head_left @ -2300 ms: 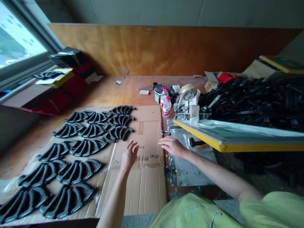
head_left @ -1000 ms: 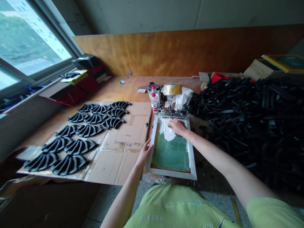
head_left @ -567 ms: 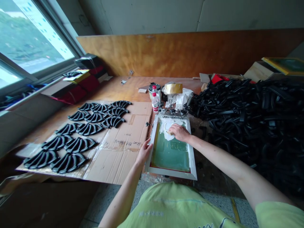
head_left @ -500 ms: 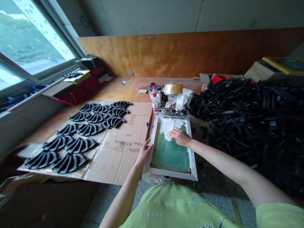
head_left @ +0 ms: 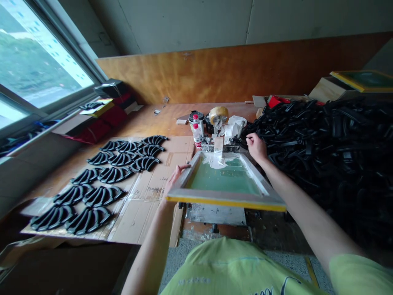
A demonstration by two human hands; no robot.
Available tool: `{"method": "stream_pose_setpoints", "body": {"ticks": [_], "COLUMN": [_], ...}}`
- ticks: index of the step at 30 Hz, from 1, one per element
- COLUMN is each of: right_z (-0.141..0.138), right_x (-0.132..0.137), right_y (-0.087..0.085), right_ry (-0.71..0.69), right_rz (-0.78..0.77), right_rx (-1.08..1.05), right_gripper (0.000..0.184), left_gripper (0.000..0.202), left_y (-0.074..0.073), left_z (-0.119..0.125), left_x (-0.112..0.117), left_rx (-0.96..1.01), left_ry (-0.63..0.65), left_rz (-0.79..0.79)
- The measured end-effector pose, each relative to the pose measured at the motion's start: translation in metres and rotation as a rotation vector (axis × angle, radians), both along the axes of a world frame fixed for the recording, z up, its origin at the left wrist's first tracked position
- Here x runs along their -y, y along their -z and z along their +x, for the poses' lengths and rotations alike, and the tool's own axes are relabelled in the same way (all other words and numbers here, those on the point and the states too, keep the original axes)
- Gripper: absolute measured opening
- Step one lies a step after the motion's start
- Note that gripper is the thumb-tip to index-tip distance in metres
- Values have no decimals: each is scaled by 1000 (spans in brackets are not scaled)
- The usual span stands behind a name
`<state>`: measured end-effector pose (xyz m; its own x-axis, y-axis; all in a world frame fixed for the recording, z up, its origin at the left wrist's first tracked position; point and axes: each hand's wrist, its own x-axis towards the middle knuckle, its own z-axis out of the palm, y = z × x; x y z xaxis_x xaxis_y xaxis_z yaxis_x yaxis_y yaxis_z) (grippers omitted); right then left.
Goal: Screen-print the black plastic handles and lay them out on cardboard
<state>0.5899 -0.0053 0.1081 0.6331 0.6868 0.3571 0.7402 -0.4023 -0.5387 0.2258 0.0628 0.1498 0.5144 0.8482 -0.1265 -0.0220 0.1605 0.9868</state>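
A screen-printing frame (head_left: 225,199) with green mesh and a yellow front edge is tilted up off its metal base plate (head_left: 216,214). My left hand (head_left: 175,175) grips the frame's left rail and holds it raised. A squeegee (head_left: 218,148) with white ink leans at the mesh's far end. My right hand (head_left: 256,147) reaches past the frame's far right corner into the heap of black curved plastic parts (head_left: 325,139). Its fingers are curled on a black piece at the heap's edge.
Rows of black curved parts (head_left: 101,180) lie on flattened cardboard (head_left: 147,213) to the left. A tin, small bottles (head_left: 196,139) and a tape roll (head_left: 218,114) stand behind the frame. Red and black stacks (head_left: 104,110) sit by the window. Another yellow frame (head_left: 362,80) rests far right.
The frame lay flat while my right hand dragged the squeegee toward me. Now the frame's front is lifted, the squeegee stands at the far end, and my right hand has gone to the heap.
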Motion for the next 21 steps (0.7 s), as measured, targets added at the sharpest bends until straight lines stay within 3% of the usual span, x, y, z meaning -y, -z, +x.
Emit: {"method": "stream_pose_setpoints", "body": {"ticks": [2,4,6,9,12,14,15,17,18,21], "right_z": [2,-14,-40,-83,-125,-145,-149,-136,-120,-47], "right_x": [25,43,50,51,57,64,67,70,70,75], "right_y": [25,52,72,79,68,63,63,68,72,90], "right_ry": [22,-169,-433,-593,-552,-679,-771,-837,-769,-279], "right_rz": [-54,-119,-161,-223,-184,-108,-79,-75,-106,-336], "right_rx": [-94,-153,-111,27,61,76,77,50,30,43], "right_gripper": [27,25,34,36,20,21,23,23,24,33], "left_gripper": [54,55,55,55,59,58,56,50,47,46], "left_y": [-19,-32,-32,-3,47,76,86,101,107,121], "left_z": [18,36,48,59,61,57,52,32,18,-37], "left_x": [-11,-19,-17,9,55,76,79,67,52,-5], "left_rx": [118,165,190,172,-28,-96,-114,-185,-253,-580], "left_ry": [-47,-73,-141,-206,52,143,127,26,-37,-165], "left_rz": [81,89,55,-57,-370,-525,-550,-491,-423,-190]}}
